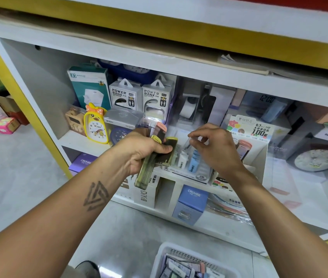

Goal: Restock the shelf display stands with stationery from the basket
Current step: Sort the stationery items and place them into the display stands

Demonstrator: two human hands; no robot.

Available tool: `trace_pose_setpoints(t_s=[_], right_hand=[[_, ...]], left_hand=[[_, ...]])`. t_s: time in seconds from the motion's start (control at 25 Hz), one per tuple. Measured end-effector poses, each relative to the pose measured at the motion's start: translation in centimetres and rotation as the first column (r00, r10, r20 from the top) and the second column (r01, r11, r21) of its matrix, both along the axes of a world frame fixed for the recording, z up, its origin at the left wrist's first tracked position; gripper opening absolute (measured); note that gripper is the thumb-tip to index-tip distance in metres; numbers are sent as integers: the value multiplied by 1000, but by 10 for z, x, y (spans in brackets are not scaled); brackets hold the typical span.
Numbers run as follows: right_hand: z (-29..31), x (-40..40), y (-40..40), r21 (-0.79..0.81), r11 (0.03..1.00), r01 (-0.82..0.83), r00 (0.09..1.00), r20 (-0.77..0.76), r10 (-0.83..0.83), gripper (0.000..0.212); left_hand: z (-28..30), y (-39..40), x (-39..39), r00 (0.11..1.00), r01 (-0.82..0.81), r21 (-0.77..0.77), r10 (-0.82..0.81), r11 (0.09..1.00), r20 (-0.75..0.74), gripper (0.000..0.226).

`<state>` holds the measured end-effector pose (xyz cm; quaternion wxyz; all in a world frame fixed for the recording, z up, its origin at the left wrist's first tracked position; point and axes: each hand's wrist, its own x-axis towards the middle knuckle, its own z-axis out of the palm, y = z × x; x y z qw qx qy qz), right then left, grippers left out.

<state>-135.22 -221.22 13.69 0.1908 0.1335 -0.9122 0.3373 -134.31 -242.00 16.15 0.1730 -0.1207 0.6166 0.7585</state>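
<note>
Head view: the left hand [139, 149] grips a stack of packs [155, 157], the right hand [217, 145] pinches one clear pack [187, 144] over the stand [189, 169] beneath it. Best to lower that pack upright into a free slot, beside the white and blue ones. The basket [165, 255], below both hands, holds more packs.
</note>
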Motion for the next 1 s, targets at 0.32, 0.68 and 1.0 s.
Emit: trace_pose_setpoints(t_s=[0.32,0.68,1.0], right_hand=[[-6,-3,0,217,976,-22,998,59,9,17],[-13,-5,-5,331,939,-98,995,63,82,17],[1,6,5,73,990,-124,985,130,114,41]], left_hand=[[0,0,1,1000,-2,-2,2,1000,1,54],[0,2,4,1000,4,-20,-4,1000,-7,48],[-1,9,6,999,31,-23,-30,999,10,37]])
